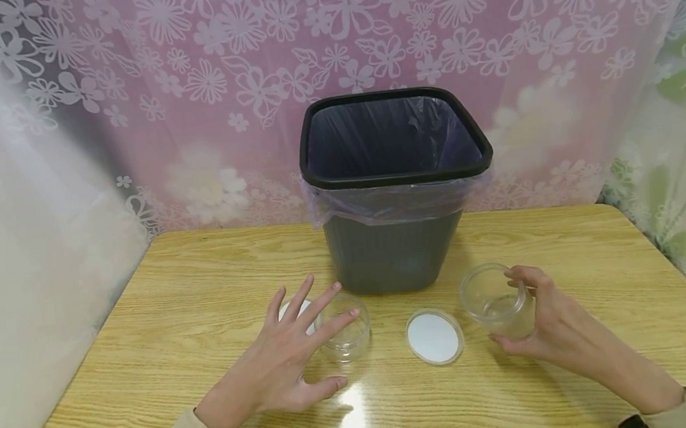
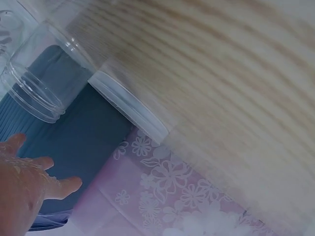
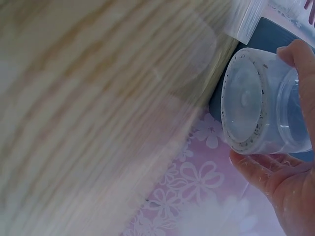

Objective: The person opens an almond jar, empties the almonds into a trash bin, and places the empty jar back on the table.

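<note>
My left hand [image 1: 291, 353] is spread beside a clear plastic jar [image 1: 348, 341], its fingers straight and reaching over it in the head view. The left wrist view shows that jar [image 2: 42, 73] standing apart from the fingertips [image 2: 71, 186]. A white lid [image 2: 130, 105] lies behind it, partly hidden by the hand in the head view. My right hand [image 1: 541, 315] grips a second clear jar [image 1: 492, 296] between thumb and fingers, tilted off the table. Dark specks ring this jar's base [image 3: 246, 105]. Between the two jars lies a round white lid with a clear rim [image 1: 434, 337].
A dark trash bin [image 1: 390, 251] with a black rim and a thin purple liner stands behind the jars at the middle. The wood-grain table [image 1: 212, 275] ends at a pink floral curtain [image 1: 209, 116]. Pale curtains hang at both sides.
</note>
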Available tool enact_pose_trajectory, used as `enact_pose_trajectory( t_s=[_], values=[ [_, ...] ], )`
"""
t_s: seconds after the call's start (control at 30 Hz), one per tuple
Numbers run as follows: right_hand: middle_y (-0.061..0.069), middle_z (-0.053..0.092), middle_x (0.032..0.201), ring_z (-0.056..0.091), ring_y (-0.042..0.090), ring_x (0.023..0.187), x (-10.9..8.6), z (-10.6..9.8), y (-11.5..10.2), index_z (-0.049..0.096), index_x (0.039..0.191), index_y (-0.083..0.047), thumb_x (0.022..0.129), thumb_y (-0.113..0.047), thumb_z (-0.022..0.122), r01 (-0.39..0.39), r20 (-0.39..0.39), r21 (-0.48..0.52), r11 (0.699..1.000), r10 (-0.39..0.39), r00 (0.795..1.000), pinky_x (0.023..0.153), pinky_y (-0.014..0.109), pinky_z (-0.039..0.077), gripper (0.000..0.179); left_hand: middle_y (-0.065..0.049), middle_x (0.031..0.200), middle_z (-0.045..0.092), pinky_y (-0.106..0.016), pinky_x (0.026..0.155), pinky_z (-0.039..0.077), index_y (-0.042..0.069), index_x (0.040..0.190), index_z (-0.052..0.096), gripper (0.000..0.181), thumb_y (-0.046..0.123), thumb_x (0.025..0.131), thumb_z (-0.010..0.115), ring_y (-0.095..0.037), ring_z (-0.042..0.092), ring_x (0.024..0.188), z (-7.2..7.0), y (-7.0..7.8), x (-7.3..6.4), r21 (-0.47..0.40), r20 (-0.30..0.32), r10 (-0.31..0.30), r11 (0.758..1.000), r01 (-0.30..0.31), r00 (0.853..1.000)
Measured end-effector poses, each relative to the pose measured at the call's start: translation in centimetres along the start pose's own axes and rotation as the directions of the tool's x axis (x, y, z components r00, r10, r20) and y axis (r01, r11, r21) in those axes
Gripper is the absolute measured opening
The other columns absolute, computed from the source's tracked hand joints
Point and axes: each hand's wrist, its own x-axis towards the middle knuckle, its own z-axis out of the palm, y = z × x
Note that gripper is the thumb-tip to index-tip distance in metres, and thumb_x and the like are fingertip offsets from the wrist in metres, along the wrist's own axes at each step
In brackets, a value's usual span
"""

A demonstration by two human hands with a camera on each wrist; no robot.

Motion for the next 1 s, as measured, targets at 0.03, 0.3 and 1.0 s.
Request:
enact_pose_trajectory(
  t_s=[0.03, 0.3, 1.0],
  values=[
    [0.024, 0.064, 0.114, 0.066, 0.032, 0.094, 0.0, 0.0, 0.0, 0.036, 0.131, 0.008, 0.091, -0.07, 0.045, -0.002, 0.005, 0.003, 1.0, 0.002, 1.0, 0.068, 0.028, 0.055, 0.089, -0.003, 0.172, 0.021, -0.08, 0.11, 0.027, 0.033, 0.159, 0.036, 0.085, 0.064, 0.086, 0.066, -0.045, 0.019, 0.156, 0.0, 0.0, -0.1, 0.001, -0.001, -0.004, 1.0, 0.004, 1.0],
    [0.024, 0.064, 0.111, 0.067, 0.034, 0.092, -0.2, 0.3, -0.2, 0.037, 0.129, 0.009, 0.089, -0.072, 0.046, -0.034, 0.015, 0.021, 0.999, 0.033, 0.999, 0.075, 0.019, 0.052, 0.09, -0.007, 0.17, 0.025, -0.082, 0.108, 0.027, 0.029, 0.16, 0.035, 0.09, 0.058, 0.084, 0.073, -0.048, 0.021, 0.155, 0.0, -0.8, -0.5, -0.028, -0.019, -0.046, 0.999, 0.045, 0.999],
    [0.023, 0.061, 0.12, 0.069, 0.04, 0.101, -0.5, 0.6, -0.8, 0.032, 0.135, 0.006, 0.071, -0.047, 0.092, -0.182, 0.165, 0.2, 0.963, 0.15, 0.975, 0.086, 0.025, 0.059, 0.103, -0.002, 0.171, 0.021, -0.083, 0.11, 0.021, 0.034, 0.161, 0.031, 0.088, 0.055, 0.086, 0.072, -0.049, 0.017, 0.156, -1.4, -3.1, -1.7, -0.07, 0.031, -0.251, 0.965, 0.253, 0.967]
  ],
)
